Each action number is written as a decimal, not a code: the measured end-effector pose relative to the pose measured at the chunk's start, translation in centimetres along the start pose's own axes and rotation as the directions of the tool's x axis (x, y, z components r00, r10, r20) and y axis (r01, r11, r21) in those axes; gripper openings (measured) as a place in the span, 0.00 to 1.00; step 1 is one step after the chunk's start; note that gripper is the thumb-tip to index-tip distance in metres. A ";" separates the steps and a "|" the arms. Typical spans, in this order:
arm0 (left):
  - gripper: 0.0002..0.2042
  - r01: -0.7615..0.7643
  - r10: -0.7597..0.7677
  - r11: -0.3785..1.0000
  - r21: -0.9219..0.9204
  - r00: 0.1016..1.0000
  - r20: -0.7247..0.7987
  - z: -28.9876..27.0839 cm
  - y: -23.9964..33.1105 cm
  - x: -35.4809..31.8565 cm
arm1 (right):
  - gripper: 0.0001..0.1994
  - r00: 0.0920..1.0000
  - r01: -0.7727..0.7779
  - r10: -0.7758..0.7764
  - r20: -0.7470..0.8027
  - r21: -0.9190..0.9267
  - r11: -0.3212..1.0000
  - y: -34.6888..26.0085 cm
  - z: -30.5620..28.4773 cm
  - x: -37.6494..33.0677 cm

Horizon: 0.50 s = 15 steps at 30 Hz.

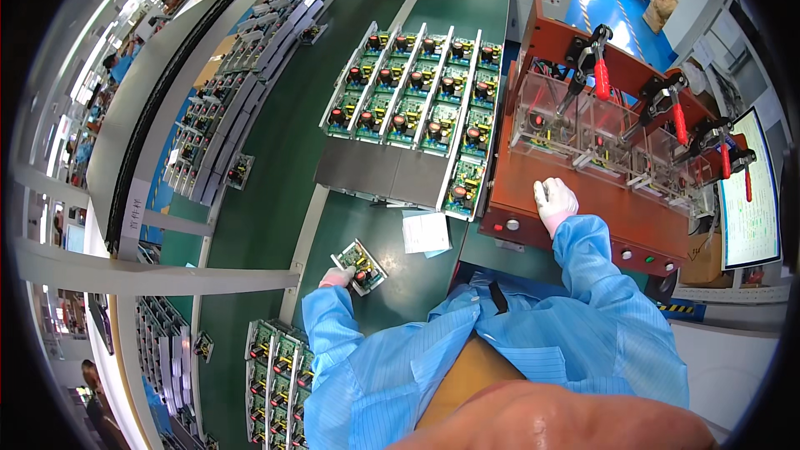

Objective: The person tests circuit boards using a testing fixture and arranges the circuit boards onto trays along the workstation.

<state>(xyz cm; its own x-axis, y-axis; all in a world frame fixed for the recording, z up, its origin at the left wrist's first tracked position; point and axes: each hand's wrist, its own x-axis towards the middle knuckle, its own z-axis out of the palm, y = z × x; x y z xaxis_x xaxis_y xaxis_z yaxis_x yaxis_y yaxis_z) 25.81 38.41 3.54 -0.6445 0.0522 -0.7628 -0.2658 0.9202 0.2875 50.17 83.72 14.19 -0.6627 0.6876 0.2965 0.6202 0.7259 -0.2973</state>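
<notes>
My left hand (pixel 337 277) pinches the small circuit board (pixel 361 267) by its edge; it looks light, stiff, fragile. My right hand (pixel 554 204) rests loosely curled, empty, on the red test fixture (pixel 583 217).

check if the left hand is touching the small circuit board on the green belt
Touching. The head view shows the gloved left hand meeting the edge of the small circuit board with no gap, the board lying on the green belt.
</notes>
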 end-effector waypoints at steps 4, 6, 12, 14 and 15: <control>0.25 -0.054 0.071 0.995 0.084 0.974 -0.213 1.1 0.1 -1.8 | 0.13 1.000 0.003 -0.003 0.010 0.010 1.000 -0.1 -0.3 0.0; 0.26 -0.040 0.036 0.999 0.001 0.877 -0.479 2.6 2.5 -5.3 | 0.13 0.999 -0.022 0.022 0.035 0.007 1.000 0.2 -0.6 0.0; 0.22 -0.168 0.319 0.947 0.275 0.609 -0.726 8.9 3.1 -8.3 | 0.13 0.998 -0.011 0.010 0.063 0.023 1.000 -0.5 -0.6 0.2; 0.19 -0.214 0.282 0.958 0.190 0.596 -0.752 9.2 3.2 -7.5 | 0.13 0.997 -0.011 0.010 0.071 0.020 1.000 -0.4 -0.6 -0.1; 0.19 -0.200 0.269 0.962 0.185 0.608 -0.747 9.2 3.2 -7.2 | 0.13 0.998 -0.012 0.011 0.064 0.020 1.000 -0.4 -0.6 0.0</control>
<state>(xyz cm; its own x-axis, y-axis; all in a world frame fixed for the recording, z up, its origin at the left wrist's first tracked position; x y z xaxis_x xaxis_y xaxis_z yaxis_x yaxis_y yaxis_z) 36.22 44.55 4.59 -0.9989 -0.0104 0.0467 0.0052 0.9467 0.3220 50.23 83.46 14.85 -0.6815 0.6931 0.2348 0.6196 0.7172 -0.3190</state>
